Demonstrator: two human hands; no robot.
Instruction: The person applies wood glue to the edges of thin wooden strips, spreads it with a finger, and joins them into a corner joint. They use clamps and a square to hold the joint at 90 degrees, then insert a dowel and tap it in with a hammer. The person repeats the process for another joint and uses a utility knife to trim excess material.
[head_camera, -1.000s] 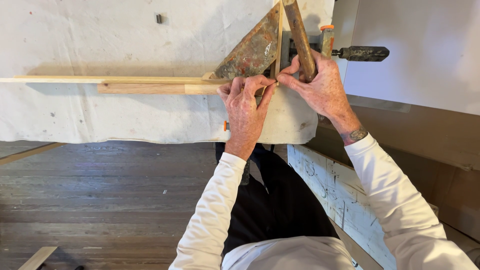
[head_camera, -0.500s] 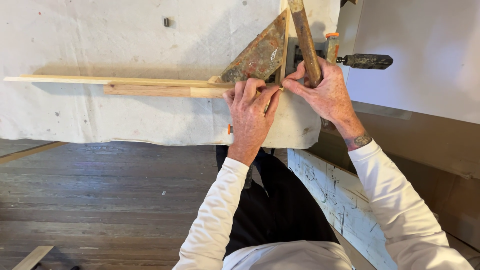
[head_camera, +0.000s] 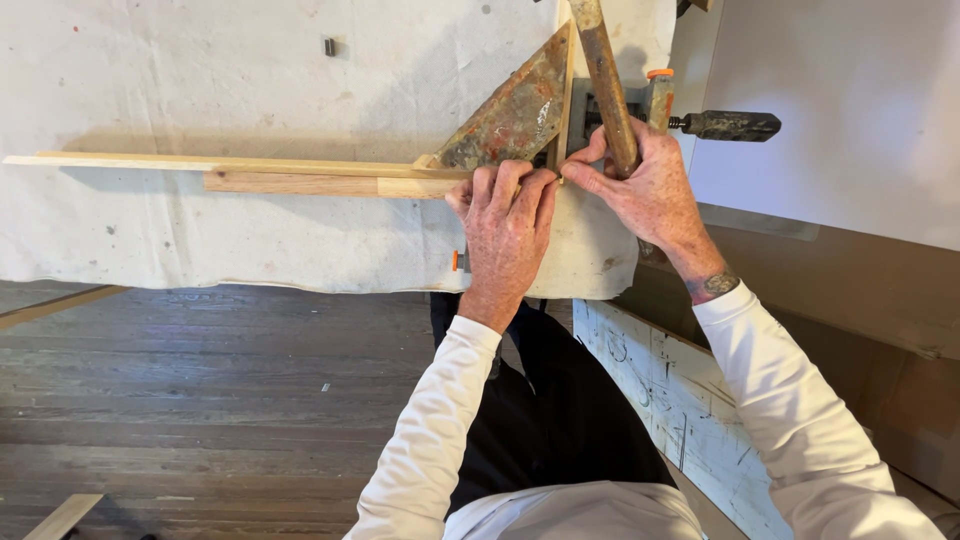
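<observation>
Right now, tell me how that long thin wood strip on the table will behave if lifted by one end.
The wood strip is long and slender, so it would probably sag and feel light. Its flat faces suggest no rolling. The left hand presses its near end.

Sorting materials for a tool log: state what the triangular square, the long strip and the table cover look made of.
Triangular square: likely metal, dull and paint-spattered or rusty. Long strip: pale bare wood, grain faintly visible. Table cover: seemingly off-white canvas cloth, stained, with a hanging edge.

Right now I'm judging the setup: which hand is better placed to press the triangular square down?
Probably the left hand: its fingers already rest at the rusty triangular square on the wood strip. The right hand grips the upright bar.
</observation>
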